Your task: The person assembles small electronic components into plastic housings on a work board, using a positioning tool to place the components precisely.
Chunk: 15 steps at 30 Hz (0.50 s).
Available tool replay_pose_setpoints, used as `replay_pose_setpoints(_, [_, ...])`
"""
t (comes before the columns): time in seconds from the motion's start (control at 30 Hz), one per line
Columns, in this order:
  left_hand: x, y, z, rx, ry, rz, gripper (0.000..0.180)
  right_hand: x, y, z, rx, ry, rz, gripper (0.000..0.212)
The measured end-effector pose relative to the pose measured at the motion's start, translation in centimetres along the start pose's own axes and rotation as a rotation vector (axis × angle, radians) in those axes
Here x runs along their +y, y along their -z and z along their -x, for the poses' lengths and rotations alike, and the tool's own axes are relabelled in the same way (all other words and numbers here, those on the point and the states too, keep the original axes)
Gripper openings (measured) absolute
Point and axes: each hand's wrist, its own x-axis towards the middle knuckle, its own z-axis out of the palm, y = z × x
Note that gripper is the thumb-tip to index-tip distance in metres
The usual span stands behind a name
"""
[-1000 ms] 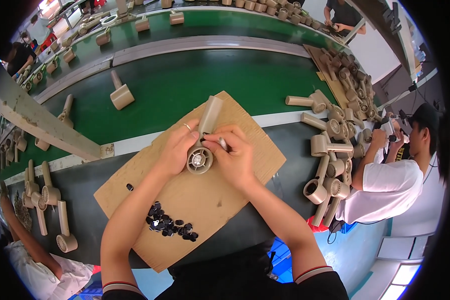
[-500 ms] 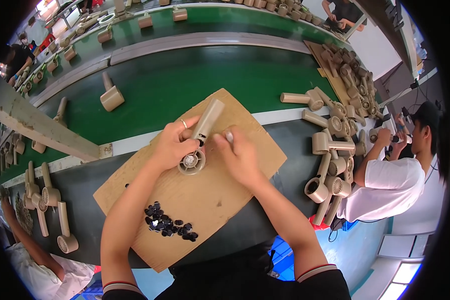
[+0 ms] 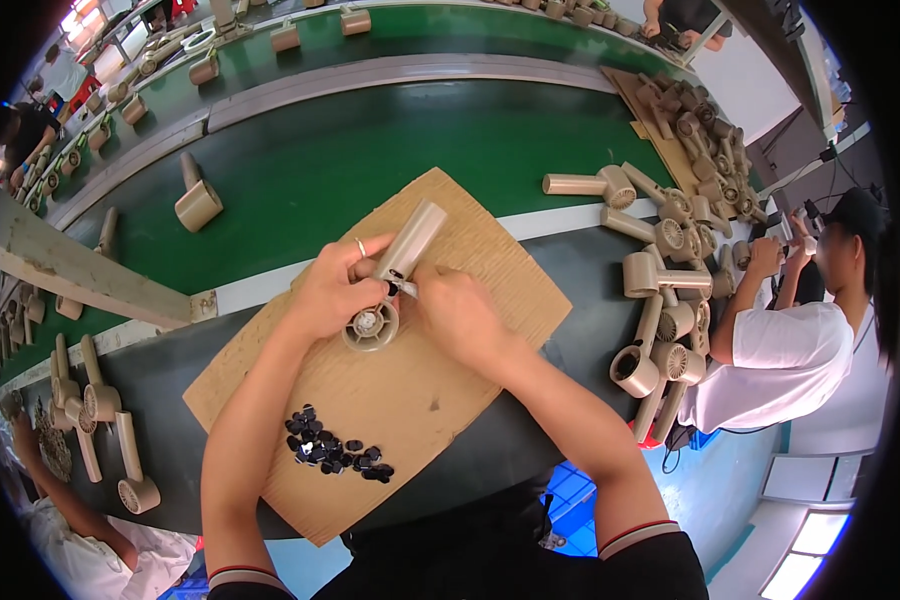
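Observation:
My left hand (image 3: 342,290) is closed round a beige handheld fan body (image 3: 416,238), its handle slanting up and away and its round head (image 3: 370,328) toward me. White material shows in the middle of the head. Fingers of my right hand (image 3: 462,312) are pinched together at the fan's neck, beside a dark opening. A small white piece (image 3: 407,288) shows at those fingertips; whether it is held or worn on a finger I cannot tell. Below the hands, a pile of small black glossy pieces (image 3: 315,440) lies on a cardboard sheet (image 3: 450,400).
Beige fan bodies (image 3: 660,285) are heaped at right, with several more (image 3: 125,460) at left. Beyond the cardboard runs a green conveyor belt (image 3: 350,140) carrying one fan body (image 3: 198,205). A metal post (image 3: 90,250) stands at left. Co-workers (image 3: 790,350) sit on both sides.
My right hand has moved left, bringing its fingertips and the white piece against the fan's neck. My left hand still holds the fan. The fan body on the belt appears farther left.

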Motion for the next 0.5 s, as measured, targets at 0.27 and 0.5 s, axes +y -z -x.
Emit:
replay_pose_setpoints(0.27, [0.0,-0.7,0.0,0.061,0.020,-0.027,0.060,0.7,1.0,-0.4,-0.161,-0.018,-0.037,0.016])
replay_pose_setpoints(0.5, [-0.1,-1.2,-1.9,0.308,-0.204,-0.053,0.057,-0.4,0.2,-2.8,0.065,-0.112,-0.937,0.022])
